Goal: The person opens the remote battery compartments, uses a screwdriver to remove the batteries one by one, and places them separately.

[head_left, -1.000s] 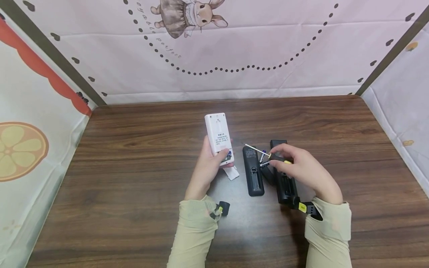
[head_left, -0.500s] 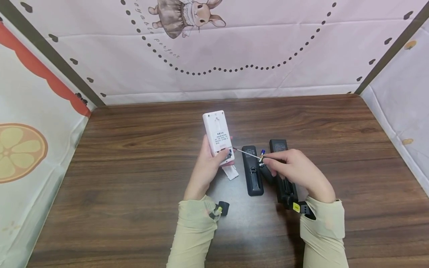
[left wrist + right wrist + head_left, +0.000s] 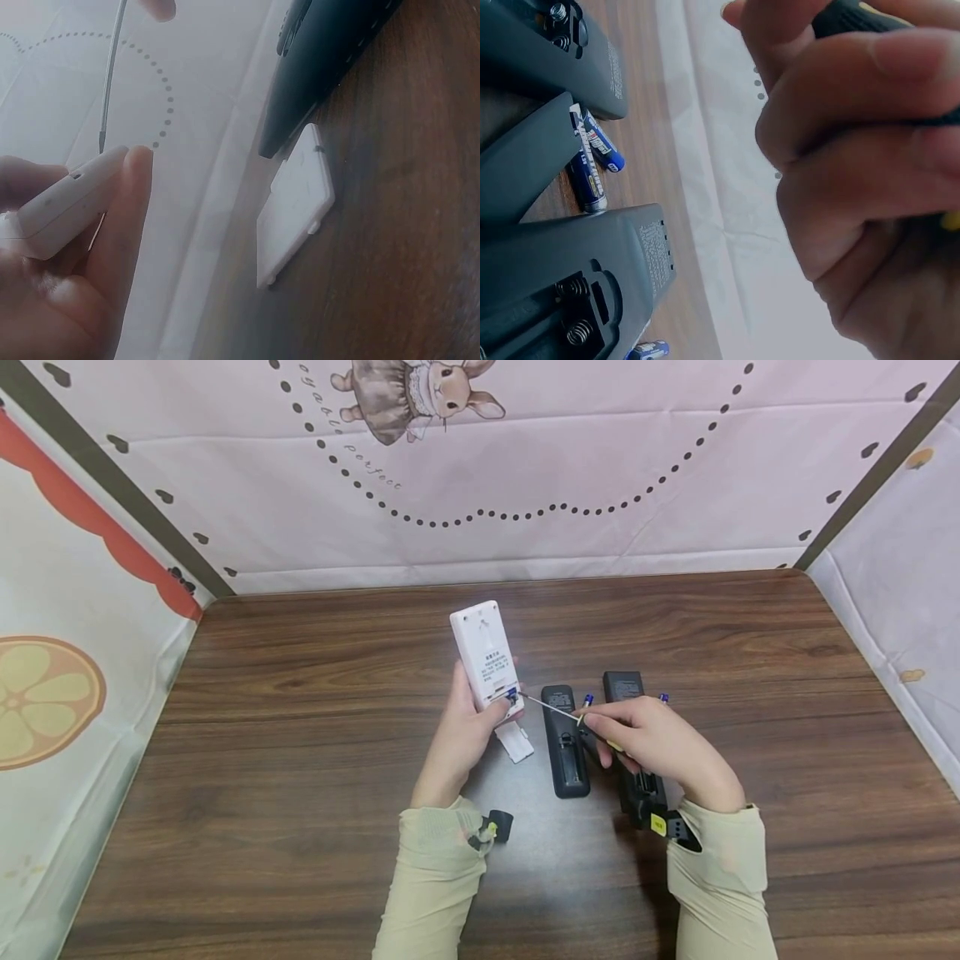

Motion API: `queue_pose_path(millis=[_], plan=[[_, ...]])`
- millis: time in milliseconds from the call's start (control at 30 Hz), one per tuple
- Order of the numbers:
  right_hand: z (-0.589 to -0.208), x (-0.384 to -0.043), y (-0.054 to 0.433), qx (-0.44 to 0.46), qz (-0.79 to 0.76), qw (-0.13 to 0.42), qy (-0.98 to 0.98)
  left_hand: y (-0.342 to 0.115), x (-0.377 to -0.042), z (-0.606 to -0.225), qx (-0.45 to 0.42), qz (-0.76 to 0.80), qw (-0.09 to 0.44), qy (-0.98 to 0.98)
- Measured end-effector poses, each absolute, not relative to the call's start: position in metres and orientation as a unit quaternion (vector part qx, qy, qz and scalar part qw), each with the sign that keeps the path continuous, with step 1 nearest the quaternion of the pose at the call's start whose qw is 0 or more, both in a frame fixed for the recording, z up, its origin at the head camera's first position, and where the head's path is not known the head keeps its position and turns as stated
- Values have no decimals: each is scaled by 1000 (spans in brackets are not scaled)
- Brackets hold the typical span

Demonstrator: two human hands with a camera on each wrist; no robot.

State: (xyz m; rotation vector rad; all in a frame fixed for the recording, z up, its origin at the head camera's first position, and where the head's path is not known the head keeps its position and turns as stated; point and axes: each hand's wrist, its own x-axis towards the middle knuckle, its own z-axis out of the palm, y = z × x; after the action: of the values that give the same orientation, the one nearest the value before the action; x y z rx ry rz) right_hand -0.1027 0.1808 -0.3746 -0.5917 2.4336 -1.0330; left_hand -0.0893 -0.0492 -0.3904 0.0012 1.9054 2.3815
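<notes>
My left hand (image 3: 461,739) grips a white remote control (image 3: 483,643), back side up, its battery compartment uncovered and a blue-wrapped battery (image 3: 512,695) showing inside. The thumb lies along the lower end of that compartment. My right hand (image 3: 663,739) holds a screwdriver (image 3: 551,707) by its black-and-yellow handle, fingers curled round it in the right wrist view. The metal shaft points left, and its tip is at the compartment's right edge; whether it touches the battery cannot be told. In the left wrist view the shaft (image 3: 111,82) comes down to the remote's edge.
A white battery cover (image 3: 514,742) lies just below the white remote. Two black remotes (image 3: 557,718) (image 3: 630,247) lie right of it, compartments uncovered. Between them are a black cover (image 3: 521,161) and blue batteries (image 3: 585,169). Another battery (image 3: 651,349) lies beside the far remote.
My right hand has moved left, bringing the screwdriver tip from beyond the near black remote to the white remote's compartment. The white remote has risen slightly, and my left thumb has slid lower, baring the battery.
</notes>
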Motion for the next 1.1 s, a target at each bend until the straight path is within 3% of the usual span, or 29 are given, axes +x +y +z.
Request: queue_pose_path(millis=[633,833,1000,1100], plan=[[-362,-92,151,-228,-254,108,934,-48,-90,-395,7,760,31,649],[-367,-96,158,-229,-298,141,916,-55,-94,-410,16,792,26,610],[-370,-100,169,-217,-356,174,892,-64,-110,-455,66,811,16,581],[-372,-101,173,-212,-389,192,876,-65,-107,-449,58,819,26,570]])
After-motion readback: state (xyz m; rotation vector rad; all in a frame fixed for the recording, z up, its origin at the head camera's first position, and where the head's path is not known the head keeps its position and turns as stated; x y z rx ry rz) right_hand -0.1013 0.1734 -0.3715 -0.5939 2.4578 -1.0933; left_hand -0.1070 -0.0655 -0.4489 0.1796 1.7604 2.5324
